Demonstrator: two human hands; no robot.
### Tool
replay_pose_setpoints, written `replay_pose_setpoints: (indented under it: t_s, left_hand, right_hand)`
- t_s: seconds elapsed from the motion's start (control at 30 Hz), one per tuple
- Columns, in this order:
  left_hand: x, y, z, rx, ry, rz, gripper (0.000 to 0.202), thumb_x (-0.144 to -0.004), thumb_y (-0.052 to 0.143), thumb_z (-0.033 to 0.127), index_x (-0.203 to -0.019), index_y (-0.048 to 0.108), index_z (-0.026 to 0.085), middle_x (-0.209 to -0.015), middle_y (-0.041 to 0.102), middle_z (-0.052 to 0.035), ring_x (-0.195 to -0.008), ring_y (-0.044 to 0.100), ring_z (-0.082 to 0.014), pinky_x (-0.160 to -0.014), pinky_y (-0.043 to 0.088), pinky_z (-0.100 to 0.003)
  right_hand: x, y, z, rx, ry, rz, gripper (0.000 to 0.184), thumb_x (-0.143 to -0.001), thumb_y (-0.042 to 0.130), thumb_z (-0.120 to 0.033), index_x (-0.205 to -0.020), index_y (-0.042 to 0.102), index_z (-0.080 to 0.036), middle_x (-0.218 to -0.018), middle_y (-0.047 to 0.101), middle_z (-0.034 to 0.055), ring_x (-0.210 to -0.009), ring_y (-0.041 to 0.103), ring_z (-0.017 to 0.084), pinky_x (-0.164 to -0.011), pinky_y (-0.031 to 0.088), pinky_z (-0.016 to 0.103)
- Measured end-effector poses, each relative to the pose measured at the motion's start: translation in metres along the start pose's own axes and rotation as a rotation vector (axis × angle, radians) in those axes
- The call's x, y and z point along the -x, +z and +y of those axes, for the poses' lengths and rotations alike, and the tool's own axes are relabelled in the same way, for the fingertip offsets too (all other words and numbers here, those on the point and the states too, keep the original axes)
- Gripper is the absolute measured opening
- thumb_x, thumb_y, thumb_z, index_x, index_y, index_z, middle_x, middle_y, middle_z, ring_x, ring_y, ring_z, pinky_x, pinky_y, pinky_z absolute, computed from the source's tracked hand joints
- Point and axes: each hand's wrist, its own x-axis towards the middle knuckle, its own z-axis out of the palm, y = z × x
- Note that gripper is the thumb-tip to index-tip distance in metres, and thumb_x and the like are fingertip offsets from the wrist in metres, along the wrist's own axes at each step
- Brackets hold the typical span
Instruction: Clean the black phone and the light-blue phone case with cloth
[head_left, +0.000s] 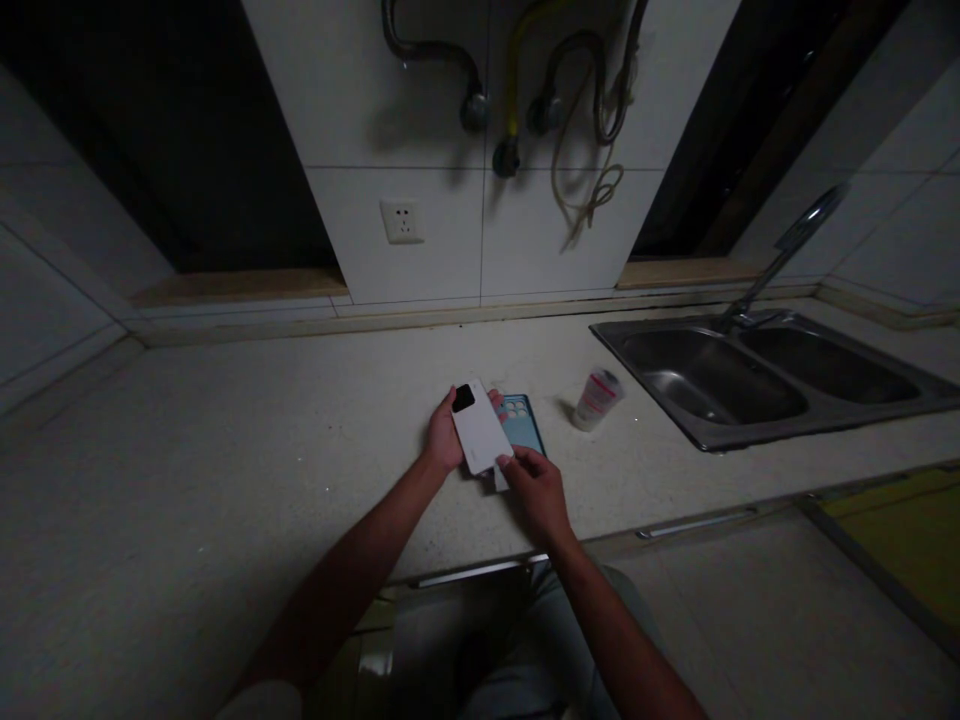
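Note:
A white smartphone (481,432), back side up with a dark camera block at its upper left corner, is held between both hands above the counter. My left hand (445,432) wraps around its left edge, with fingertips showing past the far right edge. At the lower right corner, my right hand (538,484) pinches the phone between thumb and fingers. Behind and beneath it lies a light blue phone case (525,430) with round camera holes, partly hidden. Something small and white pokes out under the phone's lower edge; I cannot make out what it is.
A plastic cup (598,400) with pink marking stands to the right on the counter (247,430). Beyond it is a double steel sink (705,440) with a tall faucet (780,255). Hoses and a power socket (402,222) are on the tiled wall.

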Motion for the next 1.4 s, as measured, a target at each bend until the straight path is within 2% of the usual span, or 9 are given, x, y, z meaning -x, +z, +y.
replay_pose_setpoints:
  t_s: [0.1, 0.2, 0.4, 0.6, 0.73, 0.9, 1.07, 1.27, 1.4]
  left_hand:
    - [0.001, -0.001, 0.004, 0.019, -0.032, -0.035, 0.066, -0.094, 0.038, 0.059, -0.127, 0.057, 0.006, -0.115, 0.067, -0.0214, -0.106, 0.065, -0.0316, -0.096, 0.047, -0.052]
    - [-0.001, -0.005, 0.006, 0.031, -0.018, -0.048, 0.073, -0.093, 0.033, 0.064, -0.13, 0.055, 0.006, -0.115, 0.066, -0.0223, -0.108, 0.064, -0.0335, -0.098, 0.044, -0.055]
    - [-0.001, -0.004, 0.005, -0.012, -0.101, -0.092, 0.079, -0.092, 0.025, 0.068, -0.13, 0.055, 0.005, -0.113, 0.066, -0.0241, -0.109, 0.063, -0.0363, -0.097, 0.043, -0.055]
    - [0.0, 0.0, 0.002, -0.025, -0.204, -0.136, 0.082, -0.09, 0.023, 0.073, -0.125, 0.058, 0.007, -0.109, 0.068, -0.0224, -0.105, 0.064, -0.0351, -0.094, 0.045, -0.05]
    - [0.0, -0.001, -0.001, -0.019, -0.199, -0.151, 0.079, -0.09, 0.023, 0.073, -0.121, 0.06, 0.009, -0.107, 0.069, -0.0198, -0.103, 0.065, -0.0326, -0.094, 0.046, -0.048]
    - [-0.002, -0.004, -0.001, -0.001, -0.19, -0.122, 0.078, -0.09, 0.027, 0.072, -0.121, 0.061, 0.009, -0.105, 0.069, -0.0186, -0.102, 0.066, -0.0307, -0.095, 0.046, -0.044]
    - [-0.005, -0.008, 0.004, -0.025, -0.202, -0.14, 0.093, -0.087, 0.023, 0.078, -0.128, 0.057, 0.002, -0.112, 0.066, -0.0245, -0.109, 0.063, -0.0346, -0.098, 0.044, -0.048]
    - [-0.007, -0.01, 0.008, -0.051, -0.17, -0.126, 0.079, -0.094, 0.023, 0.067, -0.132, 0.053, 0.005, -0.116, 0.066, -0.0244, -0.113, 0.061, -0.036, -0.1, 0.04, -0.058]
    - [-0.006, -0.011, 0.007, -0.07, -0.199, -0.147, 0.072, -0.094, 0.03, 0.064, -0.131, 0.054, 0.007, -0.115, 0.066, -0.0239, -0.111, 0.063, -0.0365, -0.099, 0.039, -0.06]
  right_hand:
    - [-0.004, -0.006, 0.001, 0.018, 0.025, -0.015, 0.037, -0.074, 0.074, -0.045, -0.091, 0.07, -0.012, -0.079, 0.072, 0.0055, -0.068, 0.063, 0.018, -0.065, 0.049, 0.03]
    - [-0.012, -0.015, -0.007, 0.079, -0.069, 0.068, 0.032, -0.075, 0.073, -0.045, -0.083, 0.069, -0.014, -0.076, 0.069, 0.004, -0.069, 0.06, 0.018, -0.065, 0.049, 0.031]
    - [-0.047, -0.027, -0.035, 0.404, -0.434, 0.23, 0.028, -0.082, 0.066, -0.045, -0.08, 0.072, -0.018, -0.078, 0.065, 0.0073, -0.07, 0.057, 0.02, -0.064, 0.047, 0.035]
    - [-0.093, -0.014, -0.041, 0.586, -0.569, 0.099, 0.028, -0.09, 0.058, -0.039, -0.09, 0.074, -0.017, -0.086, 0.068, 0.0085, -0.078, 0.061, 0.02, -0.073, 0.048, 0.035]
    - [-0.104, 0.006, -0.033, 0.807, -0.676, -0.054, 0.023, -0.094, 0.055, -0.03, -0.096, 0.075, -0.018, -0.097, 0.068, 0.0109, -0.088, 0.062, 0.023, -0.079, 0.049, 0.036]
    - [-0.09, 0.025, -0.024, 0.985, -0.885, -0.23, 0.019, -0.091, 0.06, -0.02, -0.103, 0.074, -0.021, -0.11, 0.068, 0.0111, -0.102, 0.06, 0.025, -0.086, 0.048, 0.038]
    - [-0.059, 0.019, -0.018, 0.954, -1.023, -0.467, 0.014, -0.087, 0.063, -0.012, -0.096, 0.073, -0.017, -0.102, 0.069, 0.0105, -0.099, 0.059, 0.023, -0.085, 0.047, 0.035]
    - [-0.011, -0.007, -0.017, 0.919, -1.026, -0.523, 0.014, -0.09, 0.059, -0.016, -0.099, 0.07, -0.016, -0.102, 0.067, 0.0109, -0.096, 0.058, 0.022, -0.085, 0.048, 0.036]
    - [-0.002, -0.022, -0.016, 0.902, -1.011, -0.479, 0.016, -0.09, 0.059, -0.017, -0.103, 0.069, -0.016, -0.102, 0.067, 0.0113, -0.097, 0.058, 0.022, -0.084, 0.049, 0.037]
